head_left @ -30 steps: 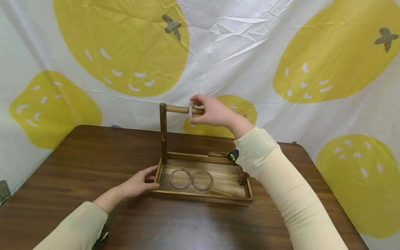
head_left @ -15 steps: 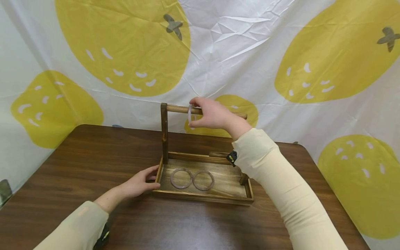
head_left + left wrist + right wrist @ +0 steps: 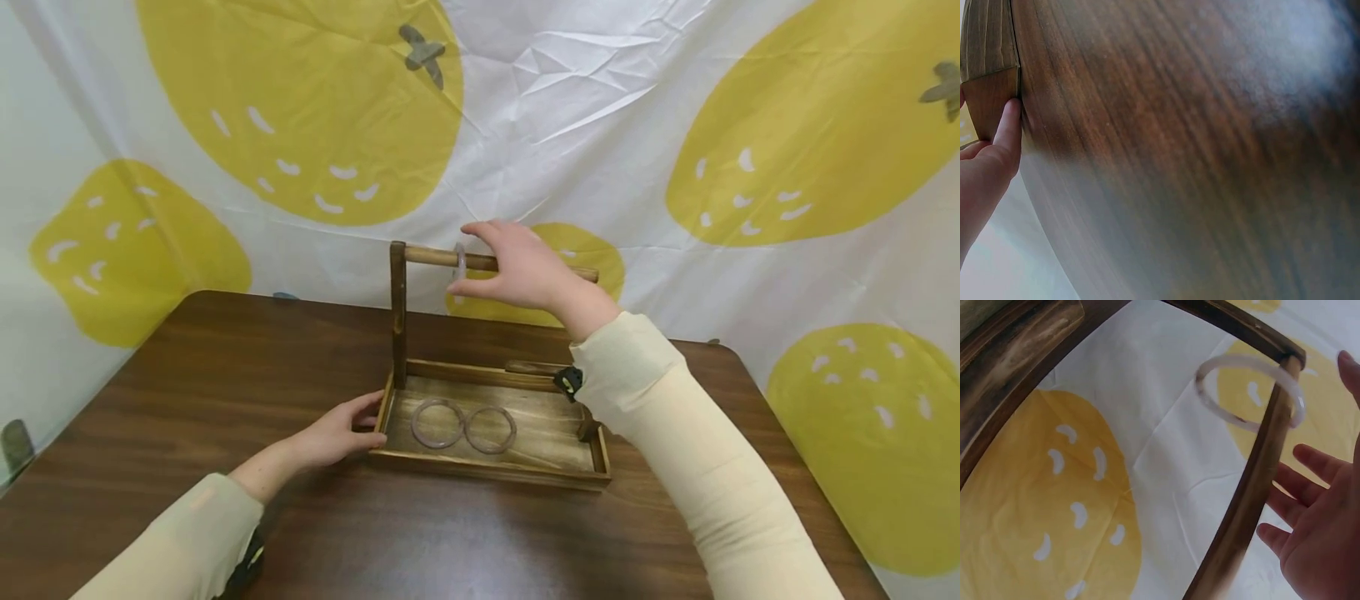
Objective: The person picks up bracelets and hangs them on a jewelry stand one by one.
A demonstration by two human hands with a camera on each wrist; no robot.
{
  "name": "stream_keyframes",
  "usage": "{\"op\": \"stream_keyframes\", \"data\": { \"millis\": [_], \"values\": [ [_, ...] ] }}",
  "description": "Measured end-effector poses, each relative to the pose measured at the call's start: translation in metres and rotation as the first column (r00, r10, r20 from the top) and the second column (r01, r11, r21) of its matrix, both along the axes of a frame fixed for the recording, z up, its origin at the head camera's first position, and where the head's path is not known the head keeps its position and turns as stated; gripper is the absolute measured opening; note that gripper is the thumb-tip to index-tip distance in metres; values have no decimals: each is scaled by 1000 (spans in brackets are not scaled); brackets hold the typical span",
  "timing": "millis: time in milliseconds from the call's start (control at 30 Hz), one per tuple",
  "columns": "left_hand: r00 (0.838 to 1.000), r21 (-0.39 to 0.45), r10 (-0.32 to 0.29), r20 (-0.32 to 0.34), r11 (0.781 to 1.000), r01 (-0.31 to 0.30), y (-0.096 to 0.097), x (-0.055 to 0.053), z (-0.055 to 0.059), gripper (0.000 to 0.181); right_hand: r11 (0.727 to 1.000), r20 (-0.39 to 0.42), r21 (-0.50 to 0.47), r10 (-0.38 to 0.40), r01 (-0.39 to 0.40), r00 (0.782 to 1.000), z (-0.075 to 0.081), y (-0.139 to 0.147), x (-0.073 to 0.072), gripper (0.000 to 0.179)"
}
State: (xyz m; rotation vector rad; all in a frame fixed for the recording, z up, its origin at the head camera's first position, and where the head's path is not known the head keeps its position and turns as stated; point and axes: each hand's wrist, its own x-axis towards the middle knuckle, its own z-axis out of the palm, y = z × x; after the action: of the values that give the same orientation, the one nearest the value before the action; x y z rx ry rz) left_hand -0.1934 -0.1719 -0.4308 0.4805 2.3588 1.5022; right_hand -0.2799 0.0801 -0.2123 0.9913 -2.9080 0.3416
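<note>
A pale, translucent bangle [image 3: 460, 265] hangs around the top bar [image 3: 427, 257] of a wooden stand with a tray base [image 3: 495, 473]. Beside it my right hand [image 3: 525, 267] has thumb and fingers spread. In the right wrist view a gap shows between that hand [image 3: 1325, 534] and the hanging bangle [image 3: 1241, 360]. My left hand [image 3: 333, 433] grips the tray's left end, thumb at the front corner. From the left wrist, its thumb [image 3: 1009, 128] presses the end's edge. Two more bangles, a left one [image 3: 438, 445] and a right one [image 3: 491, 452], lie side by side in the tray.
The stand sits on a dark brown wooden table [image 3: 420, 542]. Behind it hangs a white cloth [image 3: 570, 158] printed with large yellow fruit. A short wooden piece [image 3: 528, 367] shows at the tray's back edge, partly behind my right forearm.
My right hand has let go of the bangle, its fingers spreading and drawing slightly right. The bangle stays on the bar. My left hand keeps its hold on the tray's end.
</note>
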Motion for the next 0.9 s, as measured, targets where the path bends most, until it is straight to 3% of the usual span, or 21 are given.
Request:
{"op": "stream_keyframes", "data": {
  "millis": [167,300,900],
  "values": [
    [1000,9,-11,-8,1000,11,1,-3,1,71,996,-24,-79,27,-29,999,1,12,10,84],
    [1000,16,-9,-10,1000,9,2,-3,3,70,991,-88,-112,62,-72,994,-1,20,17,83],
    [1000,-18,0,6,1000,0,1,0,3,71,968,-303,-113,183,-226,935,-29,46,49,83]
  ]
}}
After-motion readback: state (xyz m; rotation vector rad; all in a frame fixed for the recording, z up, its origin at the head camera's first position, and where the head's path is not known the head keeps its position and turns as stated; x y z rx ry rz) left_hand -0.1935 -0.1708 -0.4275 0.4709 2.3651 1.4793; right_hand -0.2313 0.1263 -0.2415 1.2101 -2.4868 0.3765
